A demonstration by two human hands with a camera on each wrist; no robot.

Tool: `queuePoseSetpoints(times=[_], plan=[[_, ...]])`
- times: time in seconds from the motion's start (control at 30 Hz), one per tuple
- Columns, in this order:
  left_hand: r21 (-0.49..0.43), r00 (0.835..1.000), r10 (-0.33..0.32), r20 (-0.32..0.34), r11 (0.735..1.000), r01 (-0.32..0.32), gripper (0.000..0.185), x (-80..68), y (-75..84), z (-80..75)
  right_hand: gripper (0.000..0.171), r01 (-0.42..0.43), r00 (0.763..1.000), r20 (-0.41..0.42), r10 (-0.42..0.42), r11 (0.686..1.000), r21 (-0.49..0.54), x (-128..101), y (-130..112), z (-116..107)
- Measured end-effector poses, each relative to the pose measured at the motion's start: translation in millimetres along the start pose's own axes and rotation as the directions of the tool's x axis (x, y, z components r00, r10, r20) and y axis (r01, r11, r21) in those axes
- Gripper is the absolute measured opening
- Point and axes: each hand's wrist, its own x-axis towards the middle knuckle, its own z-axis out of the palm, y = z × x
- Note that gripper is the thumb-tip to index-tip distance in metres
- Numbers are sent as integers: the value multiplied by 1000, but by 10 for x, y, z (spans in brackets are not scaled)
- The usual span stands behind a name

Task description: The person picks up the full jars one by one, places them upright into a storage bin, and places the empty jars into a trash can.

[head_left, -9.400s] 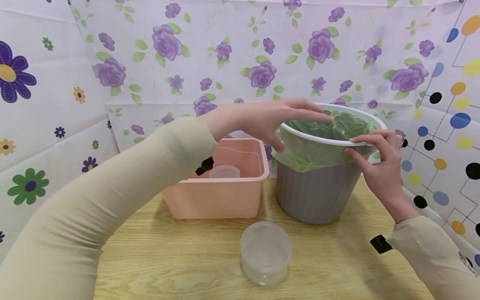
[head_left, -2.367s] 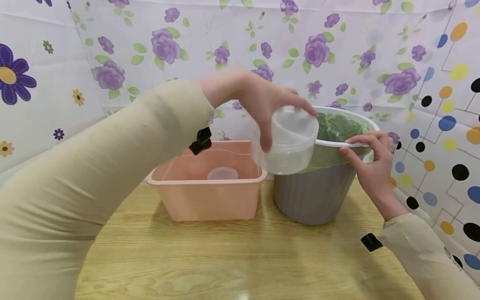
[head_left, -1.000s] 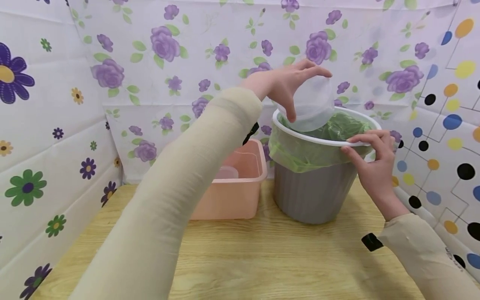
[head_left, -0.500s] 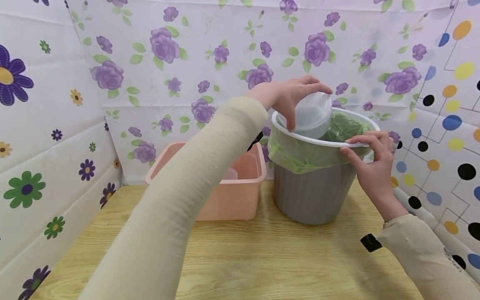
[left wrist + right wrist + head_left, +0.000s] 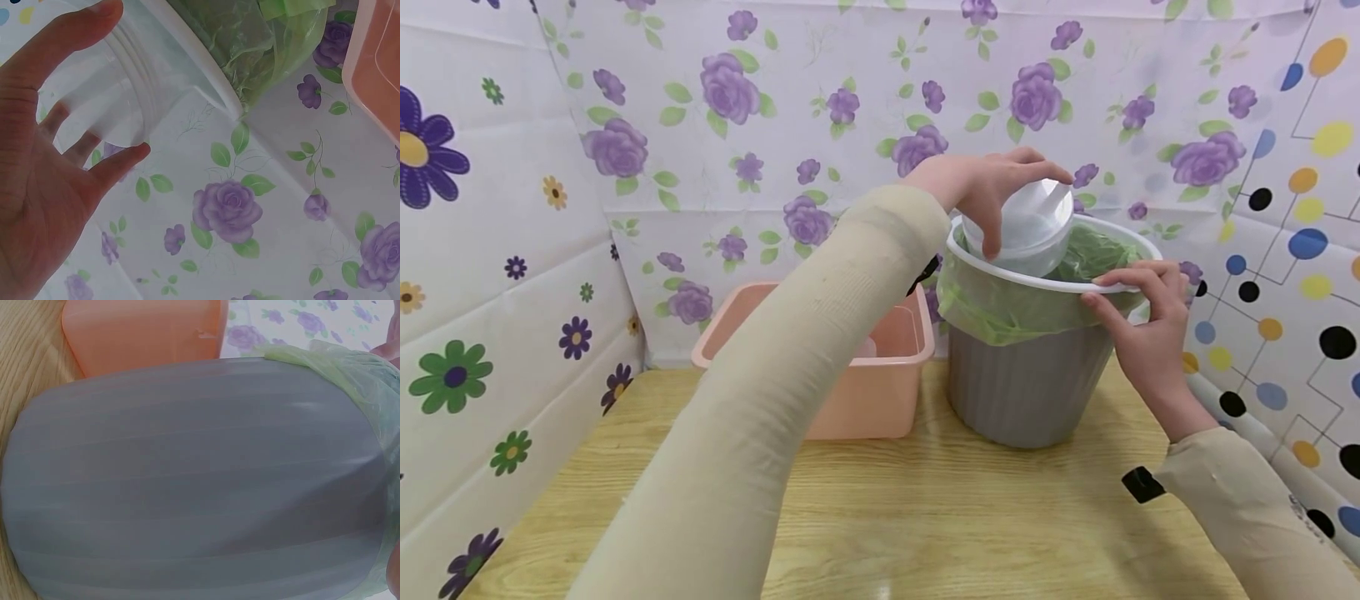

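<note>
The left hand (image 5: 981, 179) grips the clear plastic tub (image 5: 1022, 229) from above, tipped mouth-down toward five o'clock inside the lined grey bin's white rim (image 5: 1037, 279), while the right hand (image 5: 1138, 321) pinches that rim at four o'clock.
</note>
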Motion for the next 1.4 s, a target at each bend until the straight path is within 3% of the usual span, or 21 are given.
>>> queuePoseSetpoints(times=[0.27,0.53,0.8,1.07,1.4], plan=[[13,999,-31,20,999,31,115,-28,23,-24,26,-3,1000,-1,3,1000,-3,-1,25,1],[-28,989,-133,61,991,134,125,-68,30,-36,25,12,1000,7,-12,1000,-16,7,41,4],[-42,993,-94,71,994,97,121,-78,-32,-16,26,4,1000,3,-4,1000,-24,15,134,-10],[-40,997,-41,60,998,43,121,-112,-127,38,27,8,1000,11,-7,1000,-17,15,51,10],[-54,997,2,76,999,2,117,-216,-181,110,26,-1,1000,20,2,1000,-26,-3,166,-24]])
